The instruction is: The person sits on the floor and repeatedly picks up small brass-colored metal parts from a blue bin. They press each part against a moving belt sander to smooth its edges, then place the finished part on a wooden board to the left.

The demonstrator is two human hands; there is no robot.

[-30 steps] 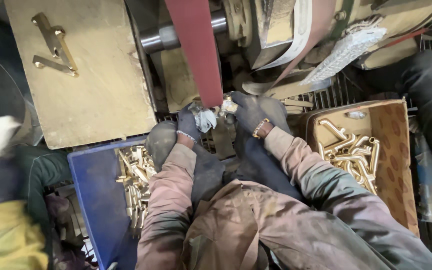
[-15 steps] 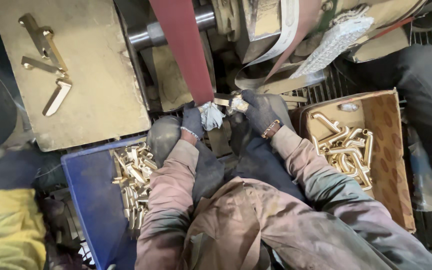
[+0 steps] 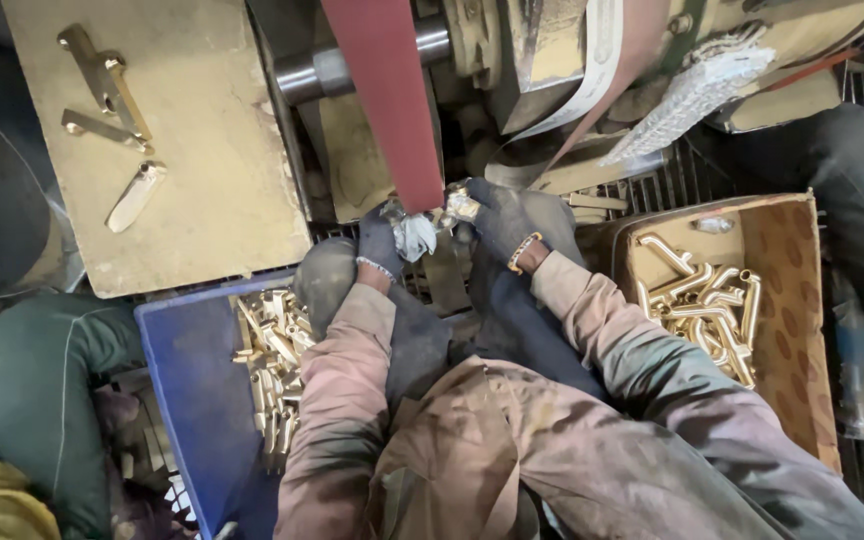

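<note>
Metal-finishing workshop, small and grimy. A red abrasive belt runs over a steel roller on a grinding machine, directly above where the gloved hands pinch a small brass piece. To the left of the grip and lower, a blue crate holds rough brass parts; to the right, a cardboard box holds shinier brass fittings. Up left of the grip, a dusty bench plate carries a few loose brass pieces. Metal floor grating just right of the grip, dust everywhere.
</note>
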